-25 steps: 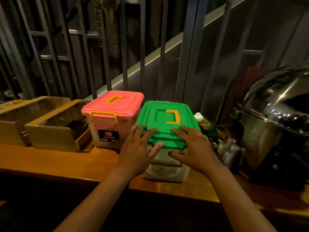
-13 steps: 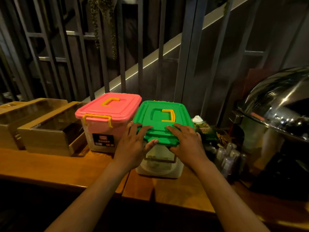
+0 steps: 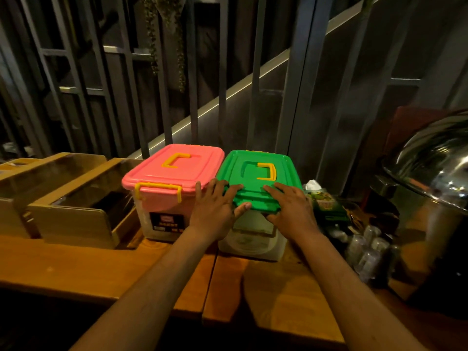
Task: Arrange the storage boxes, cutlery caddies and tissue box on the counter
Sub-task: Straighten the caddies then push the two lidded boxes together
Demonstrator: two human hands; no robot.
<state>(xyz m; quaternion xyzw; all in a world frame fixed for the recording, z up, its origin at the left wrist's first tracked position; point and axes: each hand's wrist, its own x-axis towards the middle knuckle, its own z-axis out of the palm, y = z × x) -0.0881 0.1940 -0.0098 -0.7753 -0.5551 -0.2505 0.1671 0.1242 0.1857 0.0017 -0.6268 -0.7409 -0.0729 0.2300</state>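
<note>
A clear storage box with a green lid (image 3: pixel 260 173) and yellow handle stands on the wooden counter (image 3: pixel 101 264), touching a pink-lidded storage box (image 3: pixel 174 171) on its left. My left hand (image 3: pixel 215 211) grips the green lid's front left corner, thumb under the rim. My right hand (image 3: pixel 291 211) grips the front right of the same lid. Two wooden cutlery caddies (image 3: pixel 76 214) sit left of the pink box. A green tissue box (image 3: pixel 324 203) with white tissue poking out stands right of the green-lidded box.
A steel chafing dish with a domed lid (image 3: pixel 435 168) fills the right side. Several small clear containers (image 3: pixel 367 249) cluster in front of the tissue box. Dark metal railings run behind the counter.
The green-lidded box has slid back from the counter's front edge and now sits level with the pink-lidded box, both hands staying on its lid.
</note>
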